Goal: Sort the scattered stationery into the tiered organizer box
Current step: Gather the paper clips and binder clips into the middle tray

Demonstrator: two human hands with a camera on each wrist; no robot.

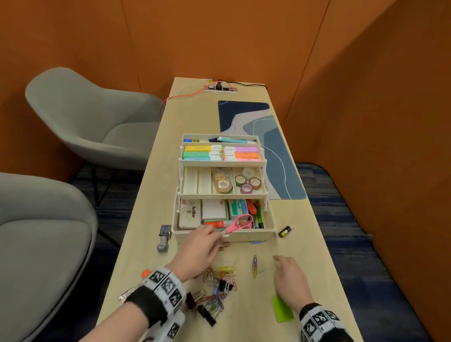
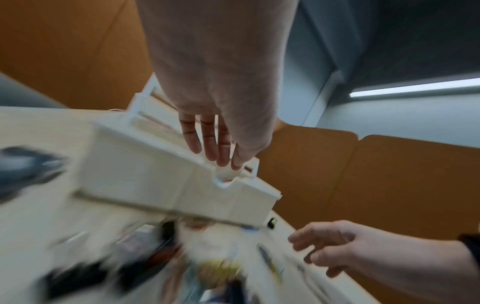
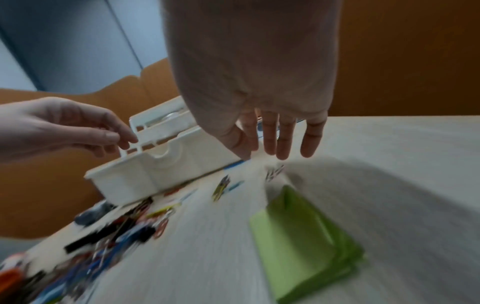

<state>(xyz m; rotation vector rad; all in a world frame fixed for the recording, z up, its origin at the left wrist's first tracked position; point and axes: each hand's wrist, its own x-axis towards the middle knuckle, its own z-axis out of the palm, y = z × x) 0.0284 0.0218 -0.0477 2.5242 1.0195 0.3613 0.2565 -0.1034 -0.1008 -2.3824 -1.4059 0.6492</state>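
Head view: left grip (image 1: 201, 244) over the box (image 1: 264, 232) rim, fingers loose and empty — pink scissors (image 1: 238, 223) just beyond could snag; right grip (image 1: 290, 279) open too.

A cream tiered organizer box (image 1: 265, 232) stands open (three stepped trays, partly filled) on the table, coloured paper clips (image 1: 219, 275) and green sticky notes (image 1: 282, 310) scattered before it.

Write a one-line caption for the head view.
Both hands hover open over paper clips before a tiered organizer box.
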